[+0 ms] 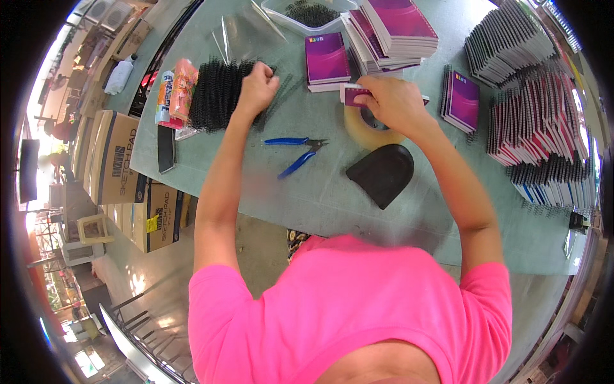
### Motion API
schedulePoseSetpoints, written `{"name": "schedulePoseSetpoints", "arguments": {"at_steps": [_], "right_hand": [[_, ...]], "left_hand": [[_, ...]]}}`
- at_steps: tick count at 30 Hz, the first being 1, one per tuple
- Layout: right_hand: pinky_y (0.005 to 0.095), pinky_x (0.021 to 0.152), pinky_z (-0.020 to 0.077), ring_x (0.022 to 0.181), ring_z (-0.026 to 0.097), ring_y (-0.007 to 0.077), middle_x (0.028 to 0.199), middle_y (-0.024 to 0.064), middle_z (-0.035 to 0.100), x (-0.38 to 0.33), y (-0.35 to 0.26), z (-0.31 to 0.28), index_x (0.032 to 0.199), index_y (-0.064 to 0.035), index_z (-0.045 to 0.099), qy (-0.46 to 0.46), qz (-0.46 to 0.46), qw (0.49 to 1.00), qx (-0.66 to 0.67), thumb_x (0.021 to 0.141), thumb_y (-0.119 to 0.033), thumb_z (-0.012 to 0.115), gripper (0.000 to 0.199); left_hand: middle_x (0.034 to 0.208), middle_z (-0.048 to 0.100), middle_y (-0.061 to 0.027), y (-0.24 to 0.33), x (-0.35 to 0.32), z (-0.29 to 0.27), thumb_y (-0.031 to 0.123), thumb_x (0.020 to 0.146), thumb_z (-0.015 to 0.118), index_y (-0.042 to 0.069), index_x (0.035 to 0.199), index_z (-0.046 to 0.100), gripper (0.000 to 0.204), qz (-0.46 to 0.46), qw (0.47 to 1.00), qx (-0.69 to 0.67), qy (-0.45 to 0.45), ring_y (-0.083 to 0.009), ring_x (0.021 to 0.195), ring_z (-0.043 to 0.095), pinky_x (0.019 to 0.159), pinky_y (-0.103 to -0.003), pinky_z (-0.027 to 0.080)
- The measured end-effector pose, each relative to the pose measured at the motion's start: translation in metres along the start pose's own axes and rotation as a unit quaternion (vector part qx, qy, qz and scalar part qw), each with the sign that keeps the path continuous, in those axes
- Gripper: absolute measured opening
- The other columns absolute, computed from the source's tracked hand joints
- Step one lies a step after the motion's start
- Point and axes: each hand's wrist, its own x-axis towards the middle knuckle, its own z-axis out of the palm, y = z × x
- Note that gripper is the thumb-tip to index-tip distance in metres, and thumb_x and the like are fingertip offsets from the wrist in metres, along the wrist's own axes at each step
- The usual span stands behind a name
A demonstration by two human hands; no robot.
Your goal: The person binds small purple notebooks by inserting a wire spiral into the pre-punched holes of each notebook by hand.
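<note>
Both forearms reach forward from the lower edge over a pale green table (332,192). The left hand (257,86) is curled into a loose fist, its fingers closed on the near edge of a heap of black spiral binding coils (214,96) that lies at the left of the table. The right hand (391,102) bends down at the wrist, palm down, and its fingers pinch a small purple notebook (353,95), held just above a roll of clear tape (368,128) that lies flat beneath the hand. Between the forearms rest blue-handled pliers (295,152), and nearer the person's chest a black rounded pad (382,173). Beyond the hands a purple notebook (326,59) lies flat beside a stack of purple notebooks (393,32), with a clear tub of coils (307,16) behind them. At the right, another bound notebook (462,99) lies alone, and rows of bound notebooks (543,121) lean in packed ranks. At the table's left edge lie a dark phone (166,148) and bright snack packets (176,89). Brown cardboard cartons (115,166) stand on the floor to the left, where sunlight comes in.
</note>
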Motion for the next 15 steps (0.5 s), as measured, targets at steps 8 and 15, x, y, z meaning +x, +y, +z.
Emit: {"name": "schedulePoseSetpoints", "arguments": {"at_steps": [8,15], "right_hand": [[0.0413,0.063,0.0455,0.075,0.060,0.0321,0.080,0.0117,0.063,0.003,0.002,0.002,0.099,-0.0130,0.062,0.030,0.003,0.999,0.032,0.084,-0.027,0.058,0.020],[0.0417,0.064,0.0466,0.077,0.060,0.0314,0.081,0.0101,0.064,0.006,-0.003,0.003,0.101,-0.0133,0.060,-0.002,0.002,1.000,0.004,0.084,-0.021,0.055,0.019]], "left_hand": [[0.082,0.060,-0.0044,0.040,0.005,-0.036,0.007,0.078,0.054,0.002,0.116,0.053,0.038,-0.053,0.988,-0.139,-0.049,-0.0101,0.059,0.054,0.050,-0.021,0.042],[0.073,0.056,-0.0007,0.121,-0.082,0.009,0.011,0.082,0.050,0.008,0.131,0.045,0.049,0.019,0.931,-0.264,-0.252,-0.0057,0.055,0.043,0.050,-0.021,0.038]]}}
